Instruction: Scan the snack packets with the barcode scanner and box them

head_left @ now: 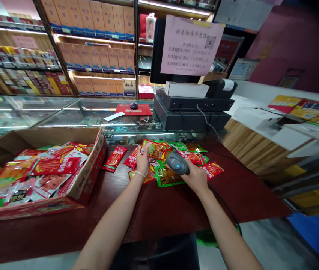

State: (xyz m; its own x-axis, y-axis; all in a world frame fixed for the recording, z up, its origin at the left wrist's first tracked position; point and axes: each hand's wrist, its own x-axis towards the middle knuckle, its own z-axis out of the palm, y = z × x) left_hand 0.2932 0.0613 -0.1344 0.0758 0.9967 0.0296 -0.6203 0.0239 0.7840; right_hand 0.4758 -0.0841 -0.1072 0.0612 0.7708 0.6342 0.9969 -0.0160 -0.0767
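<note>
My left hand (143,160) grips the left end of a red-edged snack packet (157,150) with a clear window, lifted over the other packets. In my right hand (197,176) is a dark barcode scanner (177,162) with a lit blue dot, its head close to that packet's right side. Its cable runs down past my right wrist. Under and around both hands lie several red and green snack packets, among them a green-edged packet (168,177) below the scanner and a red packet (115,159) to the left.
An open cardboard box (92,176) full of snack packets stands at the left on the dark red counter (154,210). Behind are a glass display case (60,112), a mouse (133,105) on a red mat, and a register with a monitor (157,52) bearing a paper sign.
</note>
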